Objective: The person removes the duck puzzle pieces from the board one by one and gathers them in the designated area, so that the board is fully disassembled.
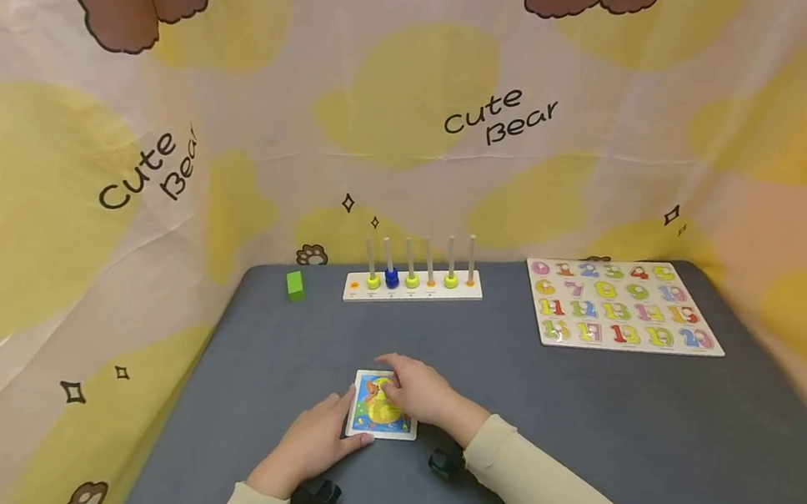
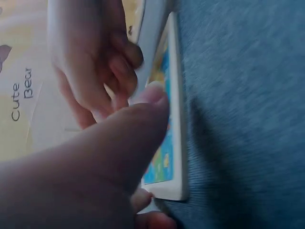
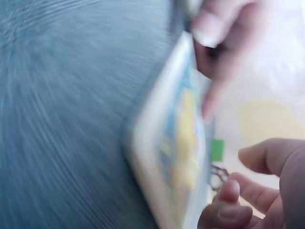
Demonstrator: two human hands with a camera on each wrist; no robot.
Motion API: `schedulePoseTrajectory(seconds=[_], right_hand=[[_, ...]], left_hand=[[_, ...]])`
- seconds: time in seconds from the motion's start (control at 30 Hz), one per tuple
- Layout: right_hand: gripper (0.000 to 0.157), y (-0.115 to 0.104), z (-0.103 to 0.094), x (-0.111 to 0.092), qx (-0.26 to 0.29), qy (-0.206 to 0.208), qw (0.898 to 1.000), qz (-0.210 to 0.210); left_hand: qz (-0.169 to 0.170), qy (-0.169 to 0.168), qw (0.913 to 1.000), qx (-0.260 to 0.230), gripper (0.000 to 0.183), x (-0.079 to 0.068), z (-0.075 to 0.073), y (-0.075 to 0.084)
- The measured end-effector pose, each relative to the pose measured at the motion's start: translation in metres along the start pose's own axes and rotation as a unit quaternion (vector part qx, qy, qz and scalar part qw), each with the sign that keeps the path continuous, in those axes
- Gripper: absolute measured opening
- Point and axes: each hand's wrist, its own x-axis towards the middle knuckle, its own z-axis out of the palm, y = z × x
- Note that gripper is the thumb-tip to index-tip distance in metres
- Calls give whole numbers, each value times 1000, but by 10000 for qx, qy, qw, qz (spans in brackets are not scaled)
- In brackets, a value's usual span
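Observation:
A small white-edged picture board (image 1: 382, 426), printed with a yellow figure on blue, lies on the grey table near the middle. My left hand (image 1: 312, 441) holds its near left corner, with the fingers along the left side and the thumb at the near edge. In the left wrist view the left thumb (image 2: 138, 117) reaches over the board's face. Over the board's right side hovers my right hand (image 1: 422, 391), index finger stretched out to the left. Nothing shows between the thumb and fingers of the right hand (image 3: 262, 186) in the right wrist view, where the board is blurred.
Toward the back stands a white peg counter (image 1: 414, 291) with upright rods and some yellow and blue rings. A green block (image 1: 295, 286) is left of it. A number puzzle board (image 1: 624, 306) lies at the back right. Printed cloth (image 1: 424, 86) walls the table's back and sides.

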Motion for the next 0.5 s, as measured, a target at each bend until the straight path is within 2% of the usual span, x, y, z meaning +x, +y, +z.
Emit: schedulePoseTrajectory(seconds=[0.1,0.2,0.33,0.5], right_hand=[[46,-1,12,5,-986,16,9950,163],[42,1,19,3,-1773,103,9841,54],[40,-3,23,4,-2185,59,9756,-221],[41,-7,25,10,-2497,-106,9678,-310]], left_hand=[[211,89,9993,297,87,-3,7,3],[468,257,9963,670,80,-7,15,2],[859,363,9911,949,70,-11,19,-9],[1259,532,9860,953,63,-13,17,-22]])
